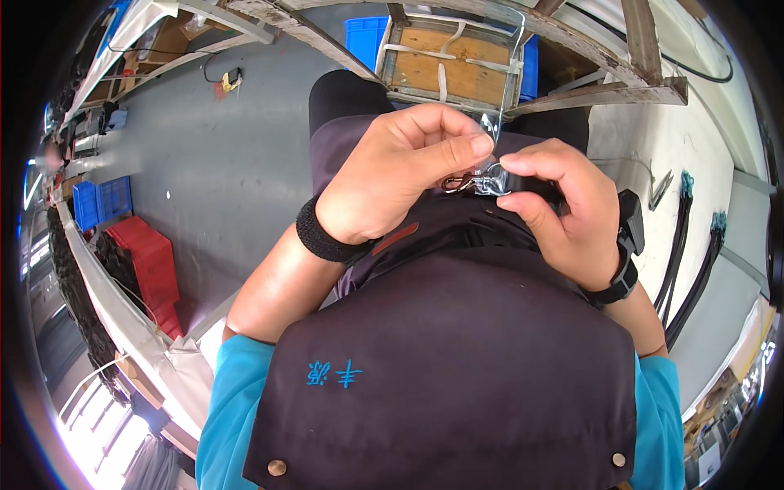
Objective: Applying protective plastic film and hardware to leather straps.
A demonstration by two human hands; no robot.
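Observation:
Over my lap, my left hand [412, 159] has its thumb and index finger pressed together beside a thin clear strip [498, 106] that runs up to the bench frame. What lies inside that pinch is hidden. Just below the left fingertips is a small bronze-toned snap hook [457, 183]. Beside it, a small shiny silvery fitting [492, 180] sits between the thumb and index fingertips of my right hand [567, 204]. Whether the hook and the fitting are joined is too small to tell.
A worn bench frame [572, 41] stands ahead, with a wooden panel [441, 61] and blue bins [365, 39] under it. Black cords [679, 253] and small snips [661, 189] lie on the white surface at right. Red crates [147, 261] and blue crates [102, 202] stand at left.

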